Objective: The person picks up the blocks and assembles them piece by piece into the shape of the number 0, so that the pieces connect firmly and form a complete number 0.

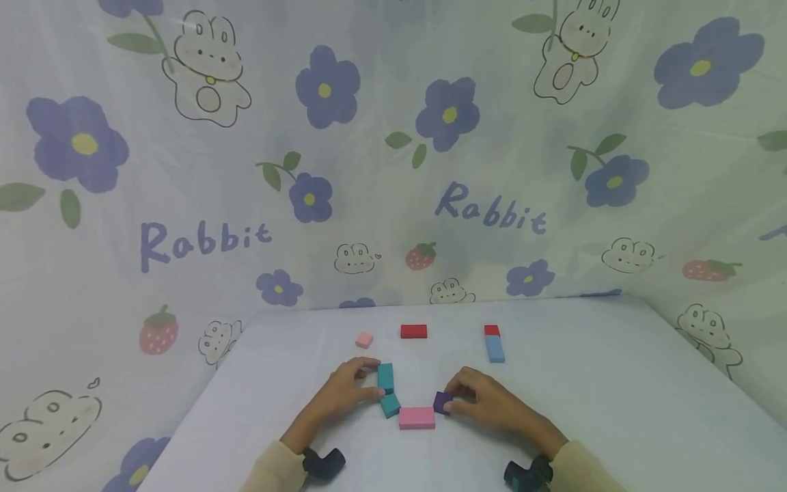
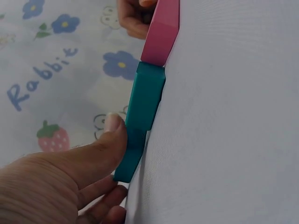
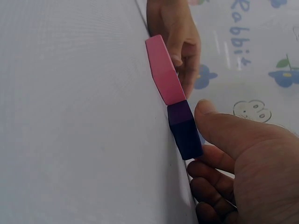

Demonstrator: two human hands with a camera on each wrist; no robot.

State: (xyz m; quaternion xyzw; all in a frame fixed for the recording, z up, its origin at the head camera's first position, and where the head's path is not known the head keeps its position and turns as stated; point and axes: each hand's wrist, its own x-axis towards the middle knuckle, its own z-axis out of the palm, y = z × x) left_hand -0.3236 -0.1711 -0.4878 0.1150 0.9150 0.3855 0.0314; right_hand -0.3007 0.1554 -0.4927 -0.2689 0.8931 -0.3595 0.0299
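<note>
In the head view, my left hand grips a long teal block, index finger at its far end and thumb near its close end. A smaller teal block lies turned at an angle against that near end. Beside it, a pink oblong block lies crosswise. My right hand pinches a dark purple block between thumb and index finger, at the pink block's right end. Seen from the right wrist, the purple block meets the pink block's corner.
Farther back on the white table lie a small light pink block and a red oblong block. To their right, a small red block touches a light blue block. A patterned curtain surrounds the table.
</note>
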